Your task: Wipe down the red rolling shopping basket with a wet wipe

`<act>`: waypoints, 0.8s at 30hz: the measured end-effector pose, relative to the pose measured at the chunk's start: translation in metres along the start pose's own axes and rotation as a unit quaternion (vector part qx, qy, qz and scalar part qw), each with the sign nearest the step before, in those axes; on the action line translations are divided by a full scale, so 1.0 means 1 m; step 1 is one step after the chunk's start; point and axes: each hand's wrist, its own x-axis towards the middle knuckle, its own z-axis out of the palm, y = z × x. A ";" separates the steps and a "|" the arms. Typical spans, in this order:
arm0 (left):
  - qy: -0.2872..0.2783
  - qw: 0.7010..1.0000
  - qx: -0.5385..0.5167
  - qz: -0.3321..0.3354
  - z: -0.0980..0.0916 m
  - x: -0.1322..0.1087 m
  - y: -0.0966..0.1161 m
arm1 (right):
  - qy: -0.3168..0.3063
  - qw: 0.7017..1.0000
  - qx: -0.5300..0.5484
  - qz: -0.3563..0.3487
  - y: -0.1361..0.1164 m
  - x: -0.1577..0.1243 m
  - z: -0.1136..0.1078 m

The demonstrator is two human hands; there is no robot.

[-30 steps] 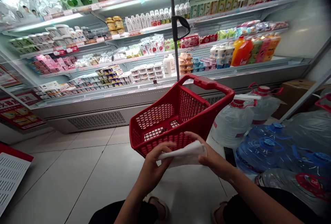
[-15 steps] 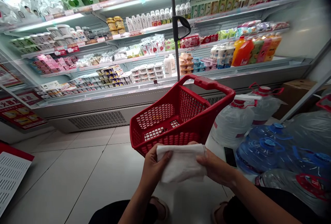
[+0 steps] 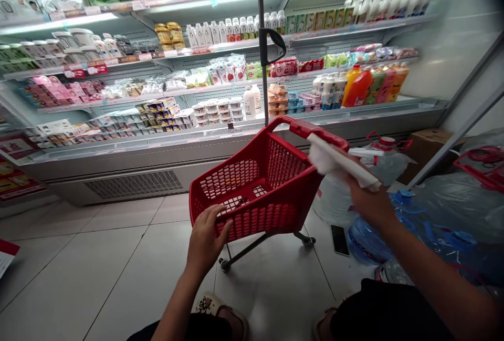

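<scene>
A red plastic shopping cart (image 3: 275,215) with lattice walls stands on the floor in front of me. My left hand (image 3: 205,238) is at the cart's near left corner, thumb and fingers apart; whether they touch the rim I cannot tell. In my right hand (image 3: 368,202) is a folded white cloth (image 3: 338,162), smeared by motion. The cloth is raised beside the cart's red handle (image 3: 315,132) and partly covers its right end. Most of the right fingers are hidden behind the cloth.
Behind the cart runs a refrigerated shelf unit (image 3: 205,141) with bottles, tubs and packs. Large water jugs (image 3: 366,238) stand close on my right, near a cardboard box (image 3: 423,146). A phone (image 3: 339,240) lies on the tiles. A grey pole (image 3: 262,83) rises behind the cart.
Both hands held the cloth before. My left hand has let go and moved left to the cart's corner. My right hand has carried the cloth up and right towards the handle.
</scene>
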 end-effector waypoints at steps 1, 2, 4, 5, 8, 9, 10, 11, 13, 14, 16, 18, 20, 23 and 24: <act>-0.015 0.999 0.044 0.025 0.002 0.002 -0.010 | -0.005 0.992 -0.104 -0.075 0.005 0.015 -0.014; -0.030 0.995 0.079 0.045 0.005 0.004 -0.018 | -0.026 0.968 -0.204 -0.141 0.011 0.028 -0.025; -0.047 0.988 0.131 0.062 0.014 0.007 -0.028 | -0.088 0.907 -0.348 -0.220 0.024 0.041 -0.036; -0.048 0.986 0.151 0.060 0.018 0.008 -0.030 | -0.113 0.882 -0.391 -0.236 0.032 0.042 -0.036; -0.036 0.981 0.186 0.045 0.030 0.011 -0.028 | -0.142 0.857 -0.431 -0.243 0.051 0.028 -0.015; -0.030 0.981 0.188 0.043 0.033 0.012 -0.025 | -0.149 0.856 -0.428 -0.248 0.054 0.021 -0.003; -0.025 0.981 0.188 0.042 0.035 0.013 -0.022 | -0.159 0.855 -0.421 -0.256 0.055 0.013 0.011; -0.022 0.981 0.188 0.041 0.037 0.014 -0.019 | -0.173 0.855 -0.410 -0.267 0.055 0.006 0.024; -0.020 0.981 0.191 0.038 0.040 0.015 -0.015 | -0.205 0.853 -0.383 -0.289 0.053 -0.004 0.047; -0.021 0.980 0.196 0.038 0.041 0.015 -0.014 | -0.217 0.852 -0.371 -0.299 0.051 -0.006 0.054; -0.021 0.977 0.210 0.040 0.043 0.015 -0.013 | -0.235 0.848 -0.355 -0.315 0.051 -0.003 0.055; -0.019 0.973 0.227 0.044 0.044 0.014 -0.015 | -0.242 0.844 -0.353 -0.322 0.054 0.009 0.037; -0.013 0.970 0.240 0.048 0.045 0.011 -0.017 | -0.235 0.842 -0.368 -0.315 0.061 0.027 0.006; 0.000 0.968 0.245 0.047 0.046 0.008 -0.019 | -0.191 0.846 -0.417 -0.272 0.071 0.051 -0.041; 0.003 0.968 0.247 0.044 0.047 0.007 -0.018 | -0.172 0.848 -0.433 -0.254 0.074 0.056 -0.050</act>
